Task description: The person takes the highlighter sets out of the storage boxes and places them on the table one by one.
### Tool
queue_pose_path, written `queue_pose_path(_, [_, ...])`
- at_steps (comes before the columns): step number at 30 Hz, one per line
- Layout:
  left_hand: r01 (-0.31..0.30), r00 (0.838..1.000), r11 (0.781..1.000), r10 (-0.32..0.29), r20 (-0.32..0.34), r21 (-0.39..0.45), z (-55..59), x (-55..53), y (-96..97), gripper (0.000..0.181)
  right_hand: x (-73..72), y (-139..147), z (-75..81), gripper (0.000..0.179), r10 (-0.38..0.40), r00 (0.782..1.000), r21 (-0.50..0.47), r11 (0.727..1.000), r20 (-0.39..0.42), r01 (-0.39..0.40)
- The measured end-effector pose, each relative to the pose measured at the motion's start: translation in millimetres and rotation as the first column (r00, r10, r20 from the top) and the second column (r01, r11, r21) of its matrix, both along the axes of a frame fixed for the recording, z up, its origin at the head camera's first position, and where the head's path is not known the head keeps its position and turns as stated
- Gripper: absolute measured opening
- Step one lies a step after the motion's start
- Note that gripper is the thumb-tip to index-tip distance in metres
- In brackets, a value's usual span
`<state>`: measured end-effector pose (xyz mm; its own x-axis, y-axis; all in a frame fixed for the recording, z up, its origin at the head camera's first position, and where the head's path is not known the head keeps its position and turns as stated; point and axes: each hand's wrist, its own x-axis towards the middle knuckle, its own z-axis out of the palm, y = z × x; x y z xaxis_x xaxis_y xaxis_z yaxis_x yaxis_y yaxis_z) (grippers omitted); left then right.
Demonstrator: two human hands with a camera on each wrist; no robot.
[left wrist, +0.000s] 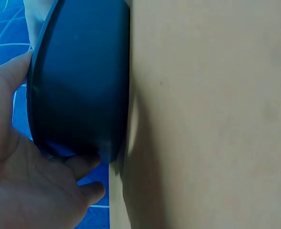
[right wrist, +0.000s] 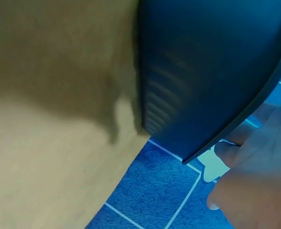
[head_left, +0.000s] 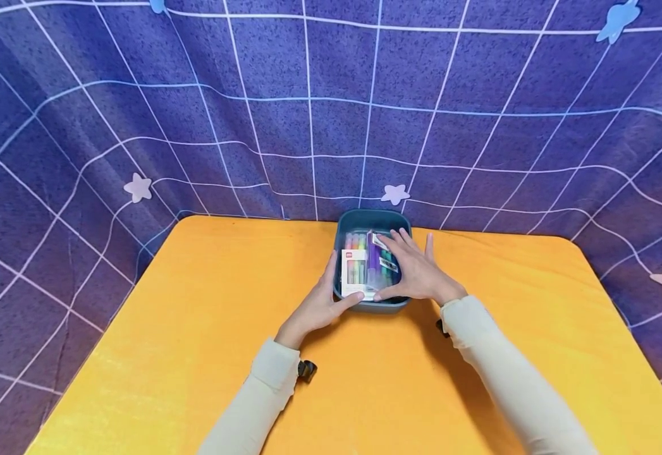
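A dark teal plastic bin [head_left: 373, 219] stands at the table's far edge with packs of pens inside. My left hand [head_left: 315, 308] grips its near left corner, fingers along the outer wall and thumb over the front rim by a white-fronted pack of pastel highlighters [head_left: 352, 290]. From above, my right hand [head_left: 418, 272] reaches into the bin. Its thumb is at the near end and its fingers at the far end of a clear pack of purple pens [head_left: 373, 259]. Green pens [head_left: 386, 256] with a white label show beside it, partly under the right hand.
A yellow cloth covers the table [head_left: 222, 303]. Behind it hangs a blue curtain [head_left: 285, 139] with white grid lines and stars, close to the back of the bin. Each wrist wears a small black camera mount, such as the left mount [head_left: 307, 371].
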<state>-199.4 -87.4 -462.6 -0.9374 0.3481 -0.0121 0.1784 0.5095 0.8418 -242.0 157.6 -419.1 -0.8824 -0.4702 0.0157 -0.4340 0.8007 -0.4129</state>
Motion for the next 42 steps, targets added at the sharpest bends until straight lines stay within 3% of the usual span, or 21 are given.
queue_pose_path(9, [-0.011, 1.000, 1.000, 0.011, -0.005, -0.016, -0.4, 3.7, 0.0, 0.101, -10.8, -4, 2.0, 0.134, 0.035, 0.999, 0.085, 0.996, -0.010, -0.034])
queue_pose_path(18, [-0.032, 0.999, 0.999, 0.032, 0.028, -0.004, -2.3, 4.2, 0.6, 0.099, -17.5, -2, 2.6, 0.150, 0.008, 0.996, 0.175, 0.984, 0.085, -0.022])
queue_pose_path(42, [-0.023, 1.000, 1.000, 0.023, 0.019, 0.008, -2.0, 2.1, 1.7, 0.098, -27.6, 0, 2.2, 0.148, 0.032, 0.988, 0.171, 0.984, 0.154, -0.059])
